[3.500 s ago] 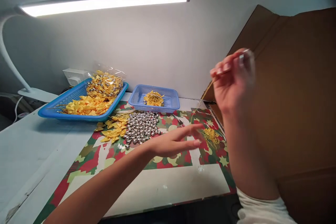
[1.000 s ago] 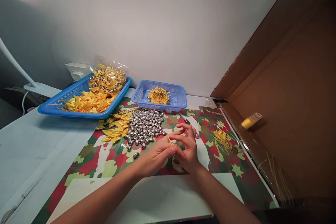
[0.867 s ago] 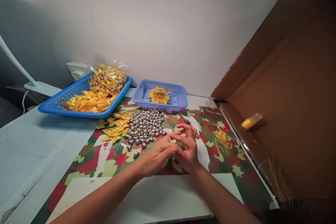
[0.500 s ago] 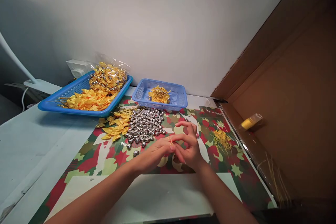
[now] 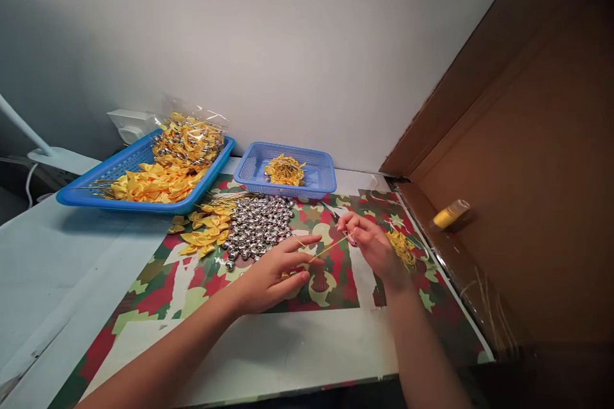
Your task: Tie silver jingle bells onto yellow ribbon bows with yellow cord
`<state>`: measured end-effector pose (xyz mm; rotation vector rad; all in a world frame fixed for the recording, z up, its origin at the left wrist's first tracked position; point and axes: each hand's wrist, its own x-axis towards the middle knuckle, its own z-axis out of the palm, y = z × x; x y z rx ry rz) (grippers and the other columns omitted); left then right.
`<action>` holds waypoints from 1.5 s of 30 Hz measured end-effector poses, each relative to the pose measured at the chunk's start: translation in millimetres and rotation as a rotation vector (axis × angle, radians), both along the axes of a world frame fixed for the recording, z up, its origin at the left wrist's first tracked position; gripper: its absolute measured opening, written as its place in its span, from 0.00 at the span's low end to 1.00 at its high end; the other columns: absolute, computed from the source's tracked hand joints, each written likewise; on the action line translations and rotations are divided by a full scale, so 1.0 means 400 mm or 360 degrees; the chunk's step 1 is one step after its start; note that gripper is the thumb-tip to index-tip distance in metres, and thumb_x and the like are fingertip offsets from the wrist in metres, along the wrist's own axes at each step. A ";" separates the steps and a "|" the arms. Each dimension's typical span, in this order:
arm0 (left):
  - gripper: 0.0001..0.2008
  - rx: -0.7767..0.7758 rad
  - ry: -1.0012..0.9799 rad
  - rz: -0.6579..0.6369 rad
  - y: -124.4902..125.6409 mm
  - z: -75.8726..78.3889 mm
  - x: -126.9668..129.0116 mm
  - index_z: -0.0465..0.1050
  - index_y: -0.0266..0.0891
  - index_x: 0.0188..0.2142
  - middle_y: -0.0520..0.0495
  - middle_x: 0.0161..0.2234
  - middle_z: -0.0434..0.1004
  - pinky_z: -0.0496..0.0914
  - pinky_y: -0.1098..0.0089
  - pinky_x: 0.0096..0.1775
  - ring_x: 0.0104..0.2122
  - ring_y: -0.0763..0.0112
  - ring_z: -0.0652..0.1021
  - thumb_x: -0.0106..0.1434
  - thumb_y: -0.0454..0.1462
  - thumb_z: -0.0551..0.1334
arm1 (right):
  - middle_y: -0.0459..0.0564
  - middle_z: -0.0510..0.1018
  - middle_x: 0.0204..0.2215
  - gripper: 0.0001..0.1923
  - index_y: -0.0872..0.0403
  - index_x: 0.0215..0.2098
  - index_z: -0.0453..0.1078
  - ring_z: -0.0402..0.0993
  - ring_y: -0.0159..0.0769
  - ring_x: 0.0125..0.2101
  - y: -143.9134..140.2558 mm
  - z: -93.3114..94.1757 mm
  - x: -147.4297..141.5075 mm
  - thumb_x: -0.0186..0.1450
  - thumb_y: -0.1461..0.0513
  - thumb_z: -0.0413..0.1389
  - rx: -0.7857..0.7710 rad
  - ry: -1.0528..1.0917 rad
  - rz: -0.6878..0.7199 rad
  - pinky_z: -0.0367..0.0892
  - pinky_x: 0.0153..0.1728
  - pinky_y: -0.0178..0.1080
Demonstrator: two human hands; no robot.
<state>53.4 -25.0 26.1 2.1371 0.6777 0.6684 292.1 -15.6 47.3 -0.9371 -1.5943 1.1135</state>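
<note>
Left hand [image 5: 275,271] and right hand [image 5: 371,244] pinch a taut yellow thread [image 5: 329,248] right of silver bells [image 5: 259,227]; no legible writing.

Thin yellow thread [image 5: 327,248], pulled taut, slanting between both hands above patterned mat

Bright lamp glow from top left, sharp centre, wide-angle bending at edges, dim right side.
</note>
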 end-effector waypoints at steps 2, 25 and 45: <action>0.15 0.0227 0.0095 -0.0016 -0.009 -0.011 -0.016 0.74 0.43 0.50 0.41 0.63 0.62 0.60 0.53 0.60 0.61 0.52 0.64 0.66 0.37 0.55 | 0.50 0.71 0.32 0.12 0.52 0.27 0.63 0.67 0.37 0.35 0.000 0.010 0.018 0.64 0.54 0.49 -0.0076 -0.0029 -0.0083 0.65 0.38 0.41; 0.12 0.1173 0.0424 -0.0033 0.026 -0.038 -0.017 0.75 0.40 0.40 0.46 0.34 0.78 0.62 0.67 0.36 0.33 0.67 0.73 0.68 0.34 0.52 | 0.40 0.59 0.18 0.11 0.51 0.27 0.58 0.54 0.30 0.19 0.086 0.016 0.108 0.66 0.56 0.46 0.0150 -0.0904 -0.0841 0.49 0.22 0.35; 0.11 -0.0040 -0.0309 0.0533 0.127 0.069 0.163 0.80 0.39 0.36 0.48 0.30 0.80 0.67 0.72 0.27 0.24 0.73 0.72 0.60 0.43 0.64 | 0.43 0.68 0.25 0.09 0.52 0.30 0.64 0.62 0.33 0.30 0.076 0.141 0.010 0.68 0.61 0.49 0.0825 -0.0939 -0.0415 0.58 0.37 0.37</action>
